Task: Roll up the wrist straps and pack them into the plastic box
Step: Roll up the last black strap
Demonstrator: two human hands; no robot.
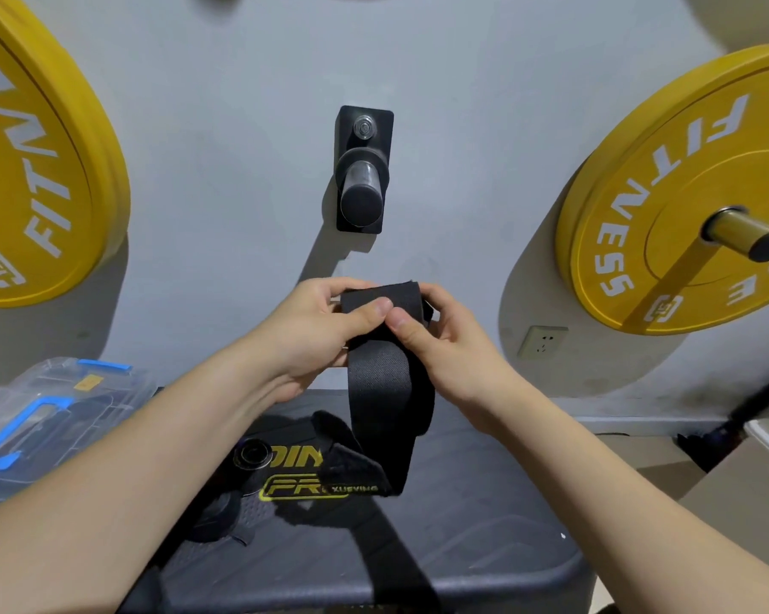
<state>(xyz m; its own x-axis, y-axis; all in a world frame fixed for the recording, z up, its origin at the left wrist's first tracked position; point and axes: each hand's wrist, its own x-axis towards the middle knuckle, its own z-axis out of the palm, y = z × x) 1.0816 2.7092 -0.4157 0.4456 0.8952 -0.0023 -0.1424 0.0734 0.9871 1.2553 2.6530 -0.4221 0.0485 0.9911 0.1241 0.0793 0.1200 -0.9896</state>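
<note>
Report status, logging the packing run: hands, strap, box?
Left hand and right hand both gripping the wrist strap. Strap partly rolled, tail hanging. Plastic box lidded, at left.

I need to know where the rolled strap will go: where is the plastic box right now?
In the head view the plastic box sits at the lower left, lid on with blue latches, beside the black bench and just beyond the left forearm.

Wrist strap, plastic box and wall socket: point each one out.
wrist strap (384, 387), head view, on its hanging middle length.
plastic box (63, 392), head view, on its clear lid.
wall socket (543, 342), head view, on its faceplate.
</note>
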